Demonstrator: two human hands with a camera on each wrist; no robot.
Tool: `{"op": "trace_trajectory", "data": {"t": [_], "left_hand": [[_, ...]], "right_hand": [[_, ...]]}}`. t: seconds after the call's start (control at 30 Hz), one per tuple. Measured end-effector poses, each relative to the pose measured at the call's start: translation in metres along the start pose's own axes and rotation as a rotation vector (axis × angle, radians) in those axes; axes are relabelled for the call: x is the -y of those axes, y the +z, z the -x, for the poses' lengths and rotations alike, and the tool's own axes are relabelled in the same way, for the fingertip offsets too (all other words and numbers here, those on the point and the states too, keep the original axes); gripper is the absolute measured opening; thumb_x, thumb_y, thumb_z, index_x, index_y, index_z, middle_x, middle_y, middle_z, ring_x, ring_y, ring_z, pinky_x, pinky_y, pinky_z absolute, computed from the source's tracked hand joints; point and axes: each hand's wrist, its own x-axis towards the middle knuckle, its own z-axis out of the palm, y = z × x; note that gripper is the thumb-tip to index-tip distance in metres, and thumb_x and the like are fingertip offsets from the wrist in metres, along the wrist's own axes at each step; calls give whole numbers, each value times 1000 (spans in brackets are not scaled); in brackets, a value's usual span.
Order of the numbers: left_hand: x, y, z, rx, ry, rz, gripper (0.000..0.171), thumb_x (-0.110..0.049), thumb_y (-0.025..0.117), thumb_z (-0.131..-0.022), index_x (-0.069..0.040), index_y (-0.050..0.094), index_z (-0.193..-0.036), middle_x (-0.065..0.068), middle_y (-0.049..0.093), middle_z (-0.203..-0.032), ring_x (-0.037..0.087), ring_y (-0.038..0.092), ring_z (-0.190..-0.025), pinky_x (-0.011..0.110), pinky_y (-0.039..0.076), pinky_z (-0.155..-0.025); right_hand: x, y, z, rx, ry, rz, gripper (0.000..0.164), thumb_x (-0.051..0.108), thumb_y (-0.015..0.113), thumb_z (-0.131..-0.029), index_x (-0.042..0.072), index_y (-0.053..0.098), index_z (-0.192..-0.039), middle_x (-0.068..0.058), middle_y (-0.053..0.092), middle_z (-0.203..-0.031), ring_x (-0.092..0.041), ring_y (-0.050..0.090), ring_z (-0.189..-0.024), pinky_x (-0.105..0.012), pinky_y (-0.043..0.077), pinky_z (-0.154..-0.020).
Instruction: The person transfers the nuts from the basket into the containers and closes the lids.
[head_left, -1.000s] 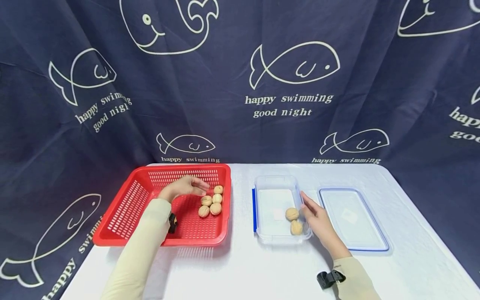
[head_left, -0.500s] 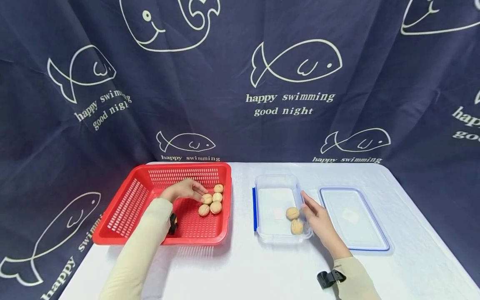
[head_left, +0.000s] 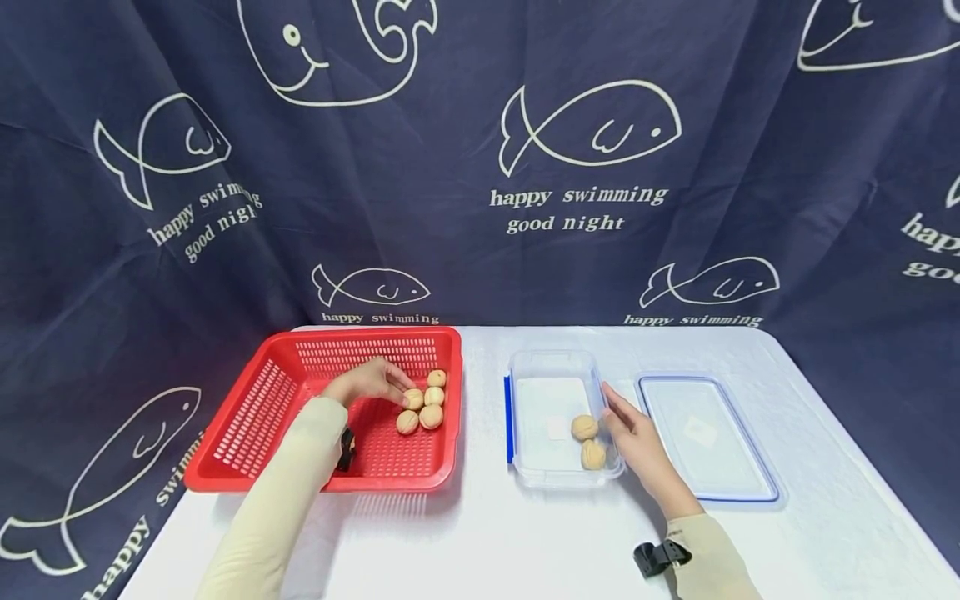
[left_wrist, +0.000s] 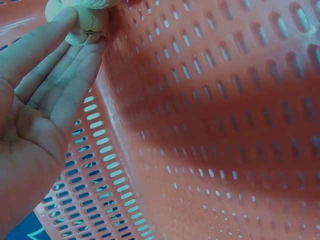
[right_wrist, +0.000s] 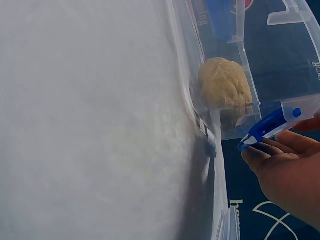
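Note:
My left hand point(head_left: 371, 381) reaches into a red slotted basket point(head_left: 375, 462) and pinches a walnut point(head_left: 414, 399). In the left wrist view thumb and fingertips meet around that walnut point(left_wrist: 86, 22) at the top left. Several other walnuts point(head_left: 431, 417) lie beside it at the basket's right end. A clear plastic box point(head_left: 551, 400), open at the top, stands right of the basket, with two walnuts point(head_left: 592, 455) near its front right corner. My right hand point(head_left: 637, 442) rests against the box's right side, fingers fairly straight. In the right wrist view its fingers touch a blue latch point(right_wrist: 270, 126).
A clear lid point(head_left: 705, 433) with a blue rim lies flat to the right of the box, close to my right forearm. Another blue latch point(head_left: 509, 421) hangs on the box's left side. A white cloth point(head_left: 480, 533) covers the table, and a dark blue fish-print curtain point(head_left: 480, 283) hangs behind.
My left hand has lowered slightly onto the nearest walnut, and its fingers have closed around it. The right hand, the box and the other walnuts have stayed in place.

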Motion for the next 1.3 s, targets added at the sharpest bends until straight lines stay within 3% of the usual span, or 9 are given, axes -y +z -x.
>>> {"op": "trace_trajectory", "data": {"t": [0.27,0.47,0.67,0.8,1.07,1.3], "left_hand": [[-3,-4,4,-66,8,17,30,-9,80,-76,-2,74,-105,8,74,-95,11,61,-85,29,50,-80],[-14,-7,10,-127,45,27,32,-9,79,-77,-3,73,-108,9,73,-98,11,63,-85,29,51,-82],[-27,-8,14,-142,84,38,30,-8,75,-81,-4,73,-110,8,73,-99,14,64,-88,29,53,-81],[-37,-7,17,-158,107,56,30,-9,74,-82,-8,72,-112,7,73,-101,16,66,-91,30,53,-83],[-61,2,19,-190,208,95,34,-5,74,-82,-3,70,-116,10,72,-105,17,67,-96,28,54,-84],[-89,12,22,-272,197,127,31,-8,74,-83,-6,71,-114,7,73,-102,18,67,-94,30,54,-85]], "right_hand": [[0,0,0,-3,14,8,50,20,41,-104,7,28,-151,-17,25,-155,-36,25,-141,-44,23,-114],[1,0,1,-4,10,5,50,19,41,-104,6,28,-151,-17,25,-155,-36,25,-141,-43,23,-114],[1,0,1,-10,11,0,50,18,41,-104,7,28,-151,-17,26,-155,-36,26,-141,-43,23,-114],[-1,0,1,-13,8,7,50,20,42,-104,6,29,-150,-17,26,-155,-36,27,-141,-42,24,-113],[-1,1,0,-21,14,13,49,18,42,-104,6,30,-150,-17,28,-154,-37,28,-140,-43,25,-113],[-2,0,-1,-20,23,13,49,19,42,-104,8,30,-150,-17,28,-154,-36,28,-140,-45,25,-113]]}}
